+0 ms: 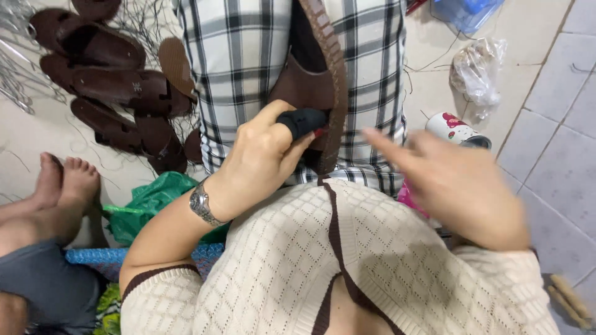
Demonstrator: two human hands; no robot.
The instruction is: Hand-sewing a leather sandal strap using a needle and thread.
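- Pale tiled floor (pixel 552 93); brown sandals (pixel 112 80) piled far left.
- My left hand (pixel 261 161) pinches brown sandal (pixel 320 80), long axis upright, top cut off.
- My right hand (pixel 459 180): blurred, fingers apart, holding nothing.

One brown sandal (pixel 323 80) in the lap, about six brown sandals (pixel 105 87) piled on the floor, one printed cup (pixel 456 130)

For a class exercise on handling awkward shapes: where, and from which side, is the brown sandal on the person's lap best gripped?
Probably at the strap end of the brown sandal, coming from the left, as the left hand does: its covered thumb presses there. The sandal stands on edge on the checked cloth, so its stitched rim faces right, offering less to pinch. The right hand is blurred and apart.
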